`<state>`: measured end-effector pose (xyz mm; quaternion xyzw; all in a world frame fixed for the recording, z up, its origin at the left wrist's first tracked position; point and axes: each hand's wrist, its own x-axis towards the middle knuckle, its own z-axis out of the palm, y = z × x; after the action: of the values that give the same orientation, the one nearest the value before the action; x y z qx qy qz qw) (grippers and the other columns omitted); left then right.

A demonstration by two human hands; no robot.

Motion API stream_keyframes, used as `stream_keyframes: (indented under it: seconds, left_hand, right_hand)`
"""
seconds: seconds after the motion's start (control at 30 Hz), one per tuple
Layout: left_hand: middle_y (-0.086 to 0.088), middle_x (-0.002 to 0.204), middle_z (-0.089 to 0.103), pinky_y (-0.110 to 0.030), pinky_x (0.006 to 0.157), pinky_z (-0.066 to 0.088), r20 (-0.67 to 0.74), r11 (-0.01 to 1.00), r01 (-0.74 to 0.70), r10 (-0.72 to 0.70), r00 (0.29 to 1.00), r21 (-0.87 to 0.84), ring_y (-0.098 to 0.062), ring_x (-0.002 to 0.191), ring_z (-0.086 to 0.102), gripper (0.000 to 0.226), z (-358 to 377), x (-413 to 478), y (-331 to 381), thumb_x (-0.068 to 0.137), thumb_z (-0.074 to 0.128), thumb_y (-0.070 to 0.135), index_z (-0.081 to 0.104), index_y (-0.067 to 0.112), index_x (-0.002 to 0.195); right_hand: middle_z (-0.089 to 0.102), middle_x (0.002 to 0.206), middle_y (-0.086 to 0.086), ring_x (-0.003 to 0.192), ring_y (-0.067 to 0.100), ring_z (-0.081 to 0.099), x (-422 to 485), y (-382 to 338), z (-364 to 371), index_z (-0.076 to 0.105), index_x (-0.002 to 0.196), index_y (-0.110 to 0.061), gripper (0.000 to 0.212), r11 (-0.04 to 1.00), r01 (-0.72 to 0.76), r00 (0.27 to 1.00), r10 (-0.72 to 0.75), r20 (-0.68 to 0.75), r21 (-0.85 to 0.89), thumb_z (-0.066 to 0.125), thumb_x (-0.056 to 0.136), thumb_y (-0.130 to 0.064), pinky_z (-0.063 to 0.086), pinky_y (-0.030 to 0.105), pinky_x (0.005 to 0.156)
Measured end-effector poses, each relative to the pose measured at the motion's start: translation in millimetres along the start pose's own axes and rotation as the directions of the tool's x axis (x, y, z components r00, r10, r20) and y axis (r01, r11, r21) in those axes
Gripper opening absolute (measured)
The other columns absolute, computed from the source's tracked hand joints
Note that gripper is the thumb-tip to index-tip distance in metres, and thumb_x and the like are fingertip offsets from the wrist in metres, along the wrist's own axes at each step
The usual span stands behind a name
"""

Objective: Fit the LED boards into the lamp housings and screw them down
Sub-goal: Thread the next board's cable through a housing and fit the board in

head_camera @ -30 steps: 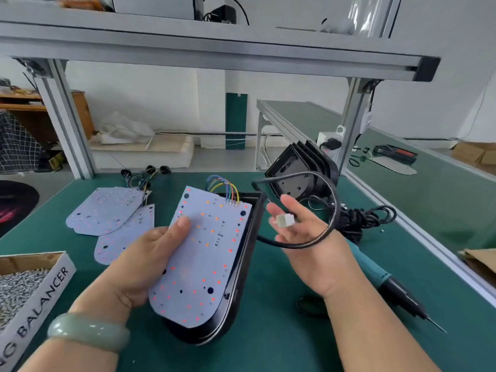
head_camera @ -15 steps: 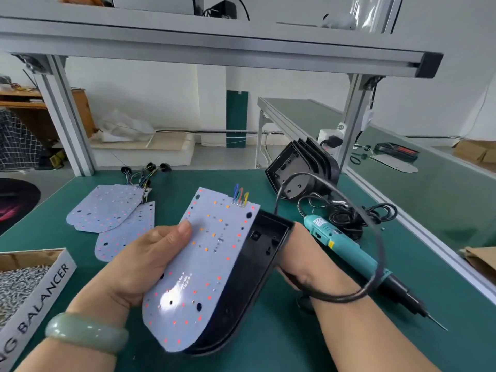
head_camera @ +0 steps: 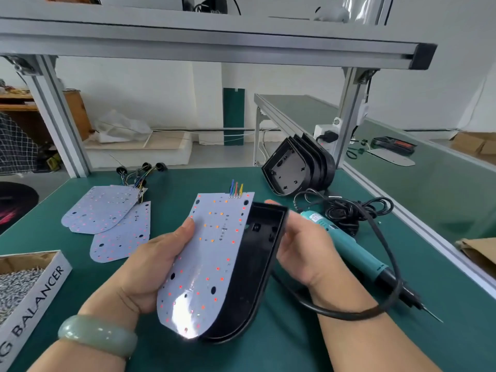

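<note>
My left hand holds a white LED board from below, thumb on its left edge, the board tilted up off a black lamp housing. My right hand grips the housing's right wall, fingers reaching behind its back. Coloured wires stick up from the board's top edge. A black cable loops from behind the housing over my right wrist. A teal electric screwdriver lies on the mat to the right.
Spare LED boards with wired plugs lie at the left on the green mat. A stack of black housings leans at the back right. A cardboard box of screws sits at the near left. Aluminium frame posts stand behind.
My right hand dropped from holding up the white connector and went behind the housing. The housing and board tilted up to the right, and the cable loop fell over my right wrist.
</note>
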<state>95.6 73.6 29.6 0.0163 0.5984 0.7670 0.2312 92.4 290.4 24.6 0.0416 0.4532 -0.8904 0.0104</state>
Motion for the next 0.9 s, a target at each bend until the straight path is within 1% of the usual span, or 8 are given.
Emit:
stream_keyframes:
  seconds: [0.07, 0.13, 0.27, 0.37, 0.5, 0.7, 0.8, 0.9]
  left_hand:
    - [-0.019, 0.085, 0.074, -0.032, 0.051, 0.057, 0.003, 0.999, 0.004, -0.004, 1.0, 0.037, -0.028, 0.063, 0.072, 0.049, -5.4, -0.9, 1.8, 0.068, 0.057, 0.046, 0.078, 0.003, 0.079]
    - [-0.022, 0.093, 0.073, -0.034, 0.058, 0.059, 0.044, 0.994, -0.013, 0.008, 0.999, 0.106, -0.03, 0.071, 0.072, 0.052, -7.0, -2.3, 3.8, 0.068, 0.058, 0.048, 0.077, 0.003, 0.086]
    - [-0.023, 0.088, 0.073, -0.031, 0.055, 0.057, 0.084, 0.966, -0.099, 0.081, 0.993, 0.239, -0.029, 0.067, 0.072, 0.054, -3.4, -4.7, 9.3, 0.071, 0.055, 0.051, 0.075, 0.003, 0.085]
    - [-0.022, 0.086, 0.073, -0.031, 0.053, 0.056, 0.06, 0.96, -0.142, 0.132, 0.989, 0.239, -0.029, 0.066, 0.071, 0.052, -3.3, -5.0, 12.1, 0.072, 0.054, 0.05, 0.076, 0.004, 0.085]
    - [-0.022, 0.085, 0.073, -0.03, 0.051, 0.055, 0.022, 0.954, -0.178, 0.178, 0.984, 0.243, -0.029, 0.064, 0.071, 0.051, 2.5, -1.3, 15.0, 0.074, 0.052, 0.047, 0.075, 0.003, 0.085]
    - [-0.016, 0.086, 0.074, -0.029, 0.054, 0.056, 0.035, 0.907, -0.315, 0.318, 0.947, 0.28, -0.024, 0.066, 0.071, 0.045, 10.4, 2.4, 17.9, 0.078, 0.052, 0.042, 0.073, 0.002, 0.085]
    - [-0.013, 0.086, 0.074, -0.027, 0.054, 0.055, 0.034, 0.887, -0.367, 0.373, 0.927, 0.281, -0.022, 0.067, 0.071, 0.043, 11.8, 2.0, 17.3, 0.077, 0.052, 0.042, 0.075, 0.007, 0.084]
    - [-0.011, 0.083, 0.075, -0.024, 0.053, 0.054, 0.022, 0.882, -0.394, 0.402, 0.915, 0.26, -0.021, 0.066, 0.071, 0.041, 12.2, 1.2, 17.7, 0.077, 0.053, 0.044, 0.076, 0.01, 0.082]
  right_hand:
    - [0.071, 0.101, 0.008, 0.092, 0.019, 0.068, 2.3, -10.4, -5.6, 0.068, 0.097, -0.006, 0.043, 0.998, 0.061, 0.995, -0.058, -0.077, 0.028, 0.077, 0.058, -0.023, 0.045, 0.036, 0.097]
    - [0.072, 0.097, -0.007, 0.092, 0.008, 0.066, 1.9, -13.0, -4.7, 0.072, 0.095, -0.009, 0.035, 0.942, 0.153, 0.984, -0.174, -0.044, -0.297, 0.078, 0.068, -0.032, 0.045, 0.033, 0.095]
    - [0.058, 0.062, -0.015, 0.056, 0.004, 0.04, -3.7, -12.6, 11.2, 0.078, 0.085, -0.03, 0.018, 0.545, 0.296, 0.951, -0.24, 0.193, -0.784, 0.072, 0.069, -0.036, 0.035, 0.014, 0.051]
    - [0.036, 0.038, -0.013, 0.036, 0.006, 0.024, 1.1, -19.5, 19.3, 0.061, 0.038, -0.032, 0.044, 0.407, 0.213, 0.977, -0.093, 0.192, -0.888, 0.07, 0.08, -0.021, 0.019, 0.014, 0.036]
    - [0.045, 0.04, -0.013, 0.039, 0.002, 0.039, 13.4, -34.2, 39.7, 0.054, 0.037, -0.018, 0.052, 0.276, 0.042, 0.993, 0.093, 0.07, -0.96, 0.062, 0.088, -0.01, 0.028, 0.01, 0.038]
    - [0.032, 0.028, -0.009, 0.049, 0.01, 0.029, 22.9, -42.7, 49.9, 0.035, 0.049, -0.014, 0.052, 0.479, 0.042, 0.984, 0.131, 0.119, -0.877, 0.038, 0.093, 0.012, 0.021, 0.027, 0.052]
    - [0.029, 0.026, -0.013, 0.055, 0.01, 0.024, 19.9, -43.8, 50.4, 0.037, 0.027, -0.026, 0.078, 0.486, 0.147, 0.982, 0.031, 0.185, -0.861, 0.034, 0.095, 0.012, 0.019, 0.026, 0.055]
    - [0.029, 0.032, -0.014, 0.04, 0.007, 0.022, 25.3, -42.6, 54.0, 0.034, 0.035, -0.02, 0.065, 0.47, 0.143, 0.971, 0.104, 0.215, -0.871, 0.039, 0.091, 0.013, 0.022, 0.022, 0.047]
